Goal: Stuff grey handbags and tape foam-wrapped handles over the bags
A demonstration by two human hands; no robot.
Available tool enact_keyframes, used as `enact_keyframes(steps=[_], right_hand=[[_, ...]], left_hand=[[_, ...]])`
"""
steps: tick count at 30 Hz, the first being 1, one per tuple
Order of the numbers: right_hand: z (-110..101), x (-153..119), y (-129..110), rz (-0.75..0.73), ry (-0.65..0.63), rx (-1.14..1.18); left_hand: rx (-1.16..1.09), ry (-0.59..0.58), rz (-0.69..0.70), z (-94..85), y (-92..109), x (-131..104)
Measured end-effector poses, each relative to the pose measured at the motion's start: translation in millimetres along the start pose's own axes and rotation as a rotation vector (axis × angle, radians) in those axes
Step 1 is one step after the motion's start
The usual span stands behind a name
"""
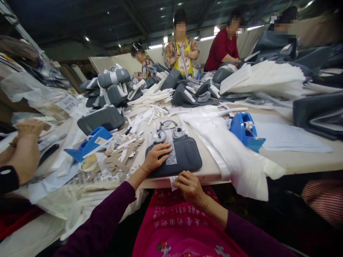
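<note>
A dark grey bag [183,151] lies flat at the table's front edge, with wrapped handle parts [160,137] behind it and a translucent strip [171,148] running across its top. On the bag's left part rests my left hand [158,156], fingers spread over the strip. Just below the bag's front edge, my right hand [189,185] has its fingers closed on the end of a translucent strip [173,182].
Blue tape dispensers stand to the left [89,143] and right [245,132]. Cardboard strips [125,151] lie left, white sheeting [222,150] right. Behind are piled grey bags [112,94] and several people. A person's hands [26,146] are at far left.
</note>
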State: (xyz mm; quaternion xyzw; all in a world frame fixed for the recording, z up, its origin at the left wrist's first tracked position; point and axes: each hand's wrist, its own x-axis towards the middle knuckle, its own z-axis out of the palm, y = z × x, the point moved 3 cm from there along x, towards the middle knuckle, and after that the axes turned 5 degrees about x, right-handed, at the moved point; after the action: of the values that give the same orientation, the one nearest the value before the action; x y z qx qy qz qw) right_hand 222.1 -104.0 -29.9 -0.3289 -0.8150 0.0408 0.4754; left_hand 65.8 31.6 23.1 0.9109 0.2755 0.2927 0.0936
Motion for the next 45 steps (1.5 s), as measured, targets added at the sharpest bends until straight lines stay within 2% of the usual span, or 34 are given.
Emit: enact_keyframes(steps=[6,10,13,22,27,30,33,39,45], right_hand=[[7.6,1.3,-9.4,-0.040,-0.016,0.074],[-0.9,3.4,-8.7,-0.008,0.023,0.052],[-8.4,8.9,-9.5,-0.002,-0.018,0.000],[-11.8,17.9,-26.8,0.011,-0.120,0.022],[-19.1,57.5,-1.9,0.218,-0.104,0.099],[-13.2,78.6,22.5,0.388,-0.102,0.103],[-3.2,86.2,38.8,0.499,-0.127,0.002],[5.6,89.0,43.6,0.522,-0.221,-0.241],[0.5,94.7,48.5,0.491,-0.272,-0.169]], left_hand=[[0.113,-0.027,0.053,-0.1,8.0,-3.3],[0.240,-0.103,0.078,1.9,18.9,-9.3],[0.277,-0.145,0.097,4.5,23.8,-13.4],[0.249,-0.155,0.064,9.8,16.5,-17.8],[0.234,-0.142,0.060,10.0,16.2,-18.5],[0.215,-0.126,0.068,10.9,16.6,-22.7],[0.184,-0.104,0.073,12.0,18.8,-32.0],[0.115,-0.034,0.058,10.7,26.0,-50.9],[0.031,0.012,0.003,3.3,32.0,-51.9]])
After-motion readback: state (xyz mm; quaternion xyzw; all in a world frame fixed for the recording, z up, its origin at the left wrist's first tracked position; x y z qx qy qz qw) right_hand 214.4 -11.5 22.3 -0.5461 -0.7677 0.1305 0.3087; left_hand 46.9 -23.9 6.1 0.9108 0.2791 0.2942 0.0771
